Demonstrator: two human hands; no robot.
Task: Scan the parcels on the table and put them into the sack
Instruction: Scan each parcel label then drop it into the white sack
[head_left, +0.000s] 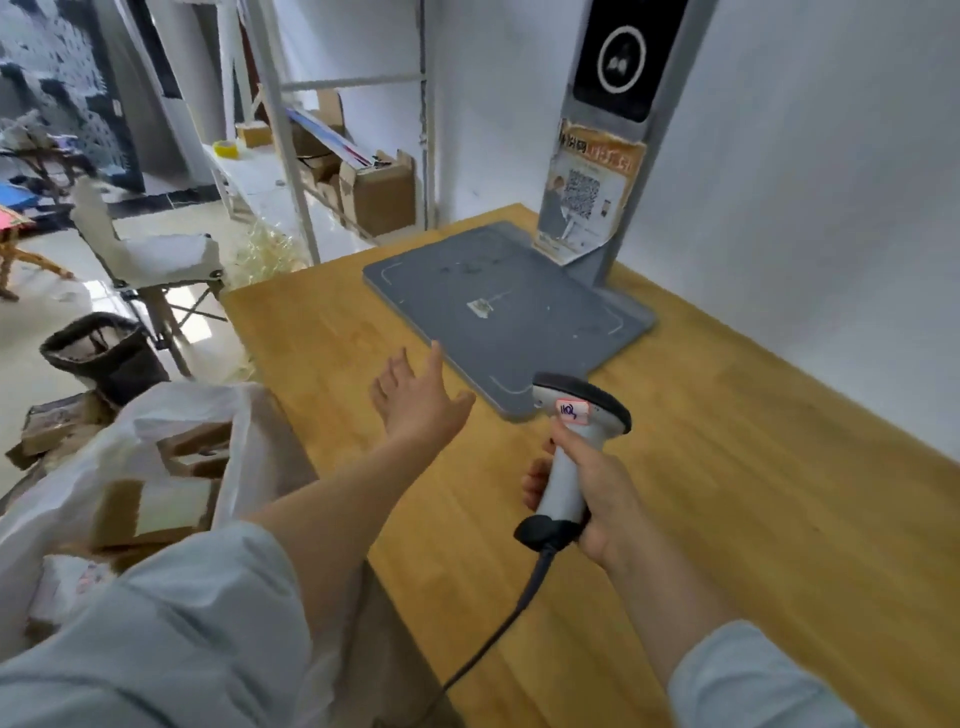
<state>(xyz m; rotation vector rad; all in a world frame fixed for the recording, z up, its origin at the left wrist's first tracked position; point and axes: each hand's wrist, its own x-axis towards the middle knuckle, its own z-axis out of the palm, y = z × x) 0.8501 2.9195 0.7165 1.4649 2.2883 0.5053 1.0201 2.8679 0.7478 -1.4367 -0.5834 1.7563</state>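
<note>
On the table (727, 493) I count no parcels; boxed parcels (156, 506) lie in the white sack (57, 499) at its left edge. Left hand (415, 400) hovers, fingers spread, empty. Right hand (602, 499) grips the scanner (571, 457). Judgement: task done or nearly so.

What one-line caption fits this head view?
Right hand grips a barcode scanner above the wooden table; open left hand extends forward; cardboard parcels lie in the white sack.

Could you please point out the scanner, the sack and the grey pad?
scanner (566, 467): head view, white handle.
sack (254, 452): head view, right wall.
grey pad (457, 280): head view, bare top surface.
</note>
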